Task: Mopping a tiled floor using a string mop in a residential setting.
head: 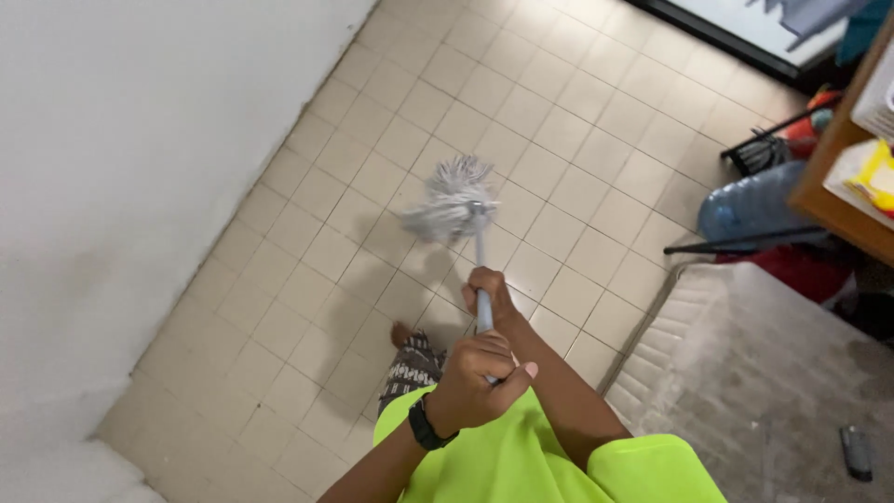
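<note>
I hold a mop by its grey handle (pixel 480 253) with both hands. My right hand (pixel 491 293) grips the handle lower down, nearer the mop head. My left hand (pixel 473 374), with a black watch on its wrist, is closed around the handle's upper end, close to my bright green shirt. The grey stringy mop head (pixel 453 198) is blurred and sits on or just above the beige tiled floor (pixel 559 102), ahead of my bare foot (pixel 401 333).
A white wall (pixel 121 168) runs along the left. At the right stand a blue water bottle (pixel 752 205), a wooden shelf (pixel 835 191) and a black rod (pixel 745 244). A rough grey slab (pixel 773 373) bears a small dark object (pixel 855 452).
</note>
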